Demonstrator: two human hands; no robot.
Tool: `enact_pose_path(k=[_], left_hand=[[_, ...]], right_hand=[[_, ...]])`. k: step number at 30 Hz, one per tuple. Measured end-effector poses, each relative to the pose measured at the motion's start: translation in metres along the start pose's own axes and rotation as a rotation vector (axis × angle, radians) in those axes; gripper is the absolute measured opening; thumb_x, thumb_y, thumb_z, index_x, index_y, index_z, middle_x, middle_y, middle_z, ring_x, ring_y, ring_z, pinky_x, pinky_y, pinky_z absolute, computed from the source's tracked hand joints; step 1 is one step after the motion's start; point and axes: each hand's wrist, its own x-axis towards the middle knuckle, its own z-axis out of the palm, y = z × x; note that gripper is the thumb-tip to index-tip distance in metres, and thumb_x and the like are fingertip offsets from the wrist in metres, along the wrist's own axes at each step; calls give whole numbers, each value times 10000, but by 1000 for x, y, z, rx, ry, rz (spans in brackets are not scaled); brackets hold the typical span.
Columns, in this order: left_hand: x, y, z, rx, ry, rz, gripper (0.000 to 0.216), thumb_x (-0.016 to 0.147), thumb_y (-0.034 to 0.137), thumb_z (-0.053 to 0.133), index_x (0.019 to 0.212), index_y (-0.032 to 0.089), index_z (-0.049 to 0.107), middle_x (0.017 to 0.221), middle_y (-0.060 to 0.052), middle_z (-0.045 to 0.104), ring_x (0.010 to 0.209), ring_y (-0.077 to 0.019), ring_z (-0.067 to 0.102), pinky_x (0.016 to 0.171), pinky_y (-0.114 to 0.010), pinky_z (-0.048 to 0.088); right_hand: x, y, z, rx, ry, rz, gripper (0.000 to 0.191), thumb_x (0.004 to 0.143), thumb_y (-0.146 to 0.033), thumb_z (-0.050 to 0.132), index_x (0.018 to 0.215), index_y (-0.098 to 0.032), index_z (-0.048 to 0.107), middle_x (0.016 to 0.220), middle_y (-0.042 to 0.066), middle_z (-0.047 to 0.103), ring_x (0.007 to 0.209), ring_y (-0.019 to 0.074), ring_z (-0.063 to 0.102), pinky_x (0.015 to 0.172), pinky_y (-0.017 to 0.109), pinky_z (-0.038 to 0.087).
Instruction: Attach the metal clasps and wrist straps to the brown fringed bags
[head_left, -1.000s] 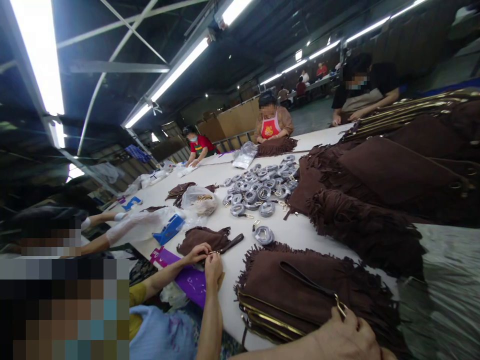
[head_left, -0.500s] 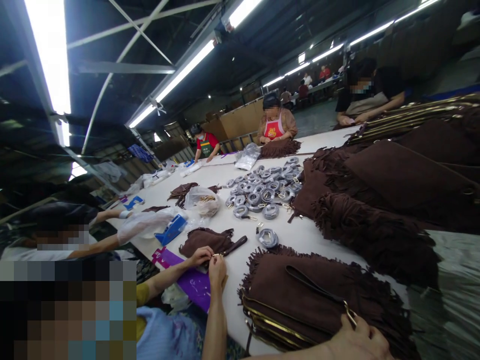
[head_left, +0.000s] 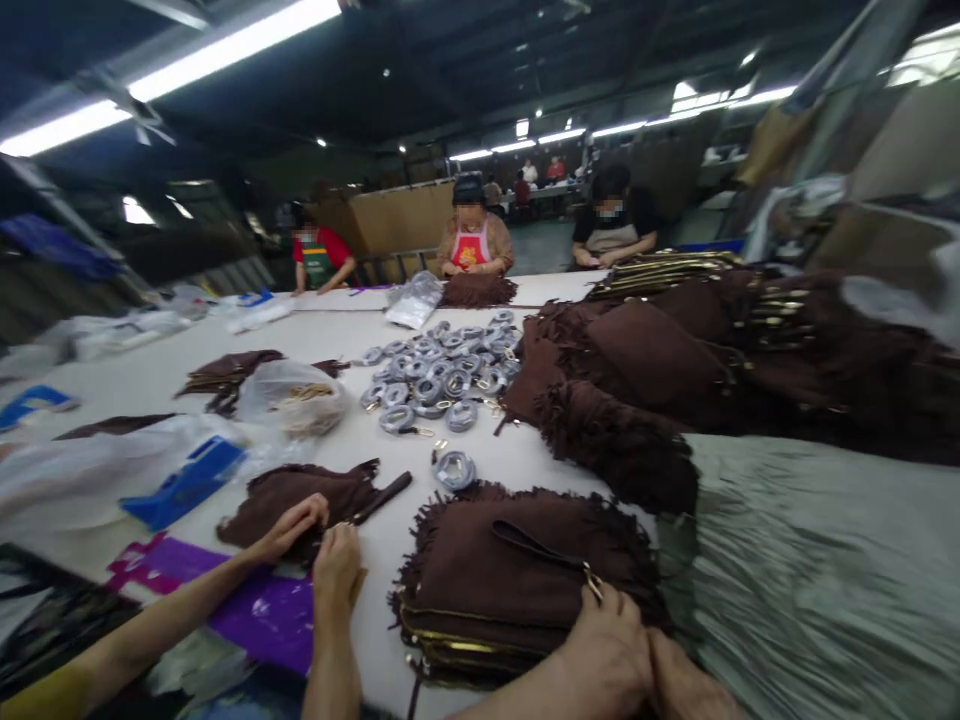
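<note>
My left hand (head_left: 607,640) comes in from the bottom, resting on a dark brown fringed pouch (head_left: 487,565). Its fingers are closed at the gold clasp (head_left: 593,580) of the pouch's wrist strap (head_left: 536,545). The strap lies in a loop on top. Beneath it more pouches seem stacked, with gold zippers (head_left: 450,640) along the near side. My right hand (head_left: 682,680) is beside the left, at the pouch's right corner; its fingers are hidden behind the left hand.
To the left, a co-worker's hands (head_left: 337,560) work at another brown pouch (head_left: 292,500), over a purple sheet (head_left: 262,610). Wrapped coiled straps (head_left: 427,390) lie mid-table. Brown fringed bags (head_left: 652,350) are heaped right, beside grey-green sheeting (head_left: 810,560). Co-workers sit opposite.
The view has swung right and levelled, so everything sits further left. My right hand now shows beside the left. My left hand stays at the strap's clasp.
</note>
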Motion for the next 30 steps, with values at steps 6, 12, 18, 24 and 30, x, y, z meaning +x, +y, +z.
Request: enact_pose_path(k=[6,12,18,24,30], left_hand=[[-6,-17,-6,-315,-37,-65,227,773,229,454,948,119,547,990,-98,535,936,-232,461,827,-347,422],[-6,-23,-5,-377,-43,-47,189,762,225,463,915,142,536,946,-82,532,907,-225,460,799,-346,443],[-4,-27,-6,-285,-43,82,214,787,230,431,922,108,544,934,-107,534,906,-234,457,828,-358,427],[0,-36,-7,-355,-97,79,143,747,224,470,845,146,538,896,-69,525,868,-209,453,784,-312,442],[0,-35,-9,-425,-104,-1,138,698,232,507,821,172,528,895,-48,519,873,-206,438,796,-320,437]], right_hand=[[-77,82,-56,-241,-244,-21,280,751,-6,347,964,-115,492,655,31,553,500,142,566,403,209,445],[-69,61,-41,-304,-111,93,225,843,-79,271,982,-100,447,682,73,585,554,166,609,457,223,501],[-70,54,-43,-306,-101,148,224,828,-56,267,954,-97,448,670,73,583,543,169,602,465,235,504],[-72,49,-41,-334,-177,232,227,768,-25,300,914,-118,448,651,64,573,532,184,593,442,248,478],[-67,54,-47,-247,-321,234,270,707,18,319,882,-136,455,656,54,583,532,166,598,467,226,471]])
